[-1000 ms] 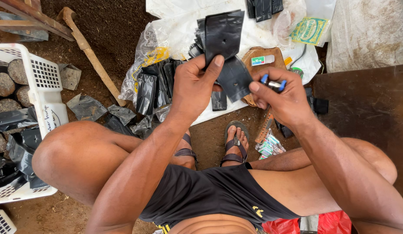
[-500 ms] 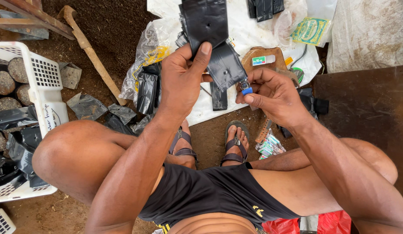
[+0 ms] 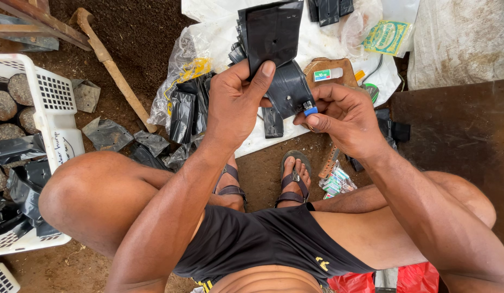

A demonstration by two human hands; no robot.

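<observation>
Bags (image 3: pixel 273 38): black stack clamped in left hand (image 3: pixel 235 103), now raised higher above the white sheet (image 3: pixel 338 49). Right hand (image 3: pixel 344 116), closed on a blue-tipped tool (image 3: pixel 309 108), has moved against the stack's lower edge; contact made.

A green and yellow packet (image 3: pixel 386 37) lies flat on the white sheet (image 3: pixel 219 27) at the upper right, partly under a clear plastic bag (image 3: pixel 359 24). Below and left of it, a small rectangular label (image 3: pixel 328 74), white with a green end and a red patch, sits on a brown wooden block (image 3: pixel 332 68). On the dirt floor beside the right sandal (image 3: pixel 293 179) lies a loose heap of small sachets (image 3: pixel 336 183), white with green and red print. Handwritten dark lettering (image 3: pixel 63 147) runs along the rim of the white crate (image 3: pixel 56 116) at the left.
</observation>
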